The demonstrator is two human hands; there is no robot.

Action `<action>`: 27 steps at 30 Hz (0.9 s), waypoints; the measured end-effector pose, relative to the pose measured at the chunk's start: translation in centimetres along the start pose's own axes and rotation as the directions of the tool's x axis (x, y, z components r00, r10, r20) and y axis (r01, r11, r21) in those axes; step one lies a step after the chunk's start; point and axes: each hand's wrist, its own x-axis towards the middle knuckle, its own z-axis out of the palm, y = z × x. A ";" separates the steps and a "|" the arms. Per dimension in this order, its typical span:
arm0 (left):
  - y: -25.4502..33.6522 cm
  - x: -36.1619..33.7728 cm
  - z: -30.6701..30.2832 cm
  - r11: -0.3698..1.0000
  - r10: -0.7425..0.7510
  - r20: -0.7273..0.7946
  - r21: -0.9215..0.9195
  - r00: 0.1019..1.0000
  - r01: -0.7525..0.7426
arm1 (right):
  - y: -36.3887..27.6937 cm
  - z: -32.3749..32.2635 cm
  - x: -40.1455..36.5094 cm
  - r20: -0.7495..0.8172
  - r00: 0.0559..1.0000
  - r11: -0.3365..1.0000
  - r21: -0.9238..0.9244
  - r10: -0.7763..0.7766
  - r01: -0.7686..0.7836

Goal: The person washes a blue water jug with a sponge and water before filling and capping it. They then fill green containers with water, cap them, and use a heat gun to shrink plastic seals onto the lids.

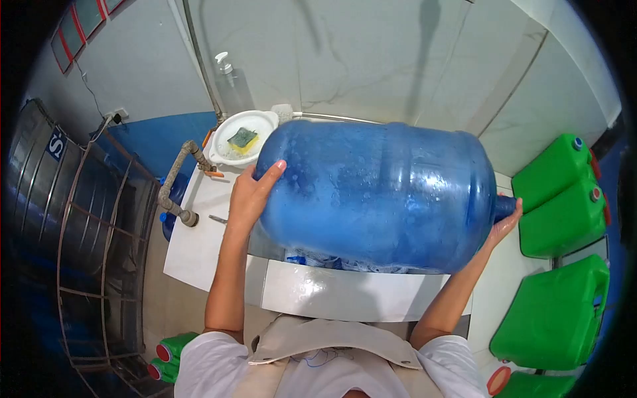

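Observation:
A large blue water jug (371, 192), wet on its surface, lies on its side in the air above the sink counter. My left hand (251, 192) grips its base end, thumb on top and the other fingers hidden beneath. At the opposite end my right hand (505, 222) is wrapped around the neck, fingers curled at the mouth. Under the jug, a sink with suds (318, 259) shows only in part. Beyond my left hand, a white basin (229, 132) holds soapy water and a green and yellow sponge (243, 139).
A pump bottle (232, 83) stands behind the basin. A bent faucet pipe (176, 179) rises from the counter (192, 245) at left. Several green jerrycans (554, 312) line the right side. A metal tank (53, 192) stands behind a rusty frame (99, 292) on the left.

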 end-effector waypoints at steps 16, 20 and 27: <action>5.3 -1.9 -0.3 0.967 0.135 -0.044 0.225 0.990 -0.122 | 0.2 1.1 -2.6 -0.089 0.989 0.965 -0.222 0.121 -0.138; 0.0 1.0 1.2 0.979 0.174 -0.084 0.126 0.981 -0.163 | 3.2 -4.9 3.4 -0.163 0.983 0.976 -0.183 0.088 -0.118; 2.0 -0.2 0.4 0.927 -0.043 -0.035 0.371 0.998 0.053 | 5.1 -3.3 0.0 -0.230 0.940 0.962 -0.050 0.252 -0.270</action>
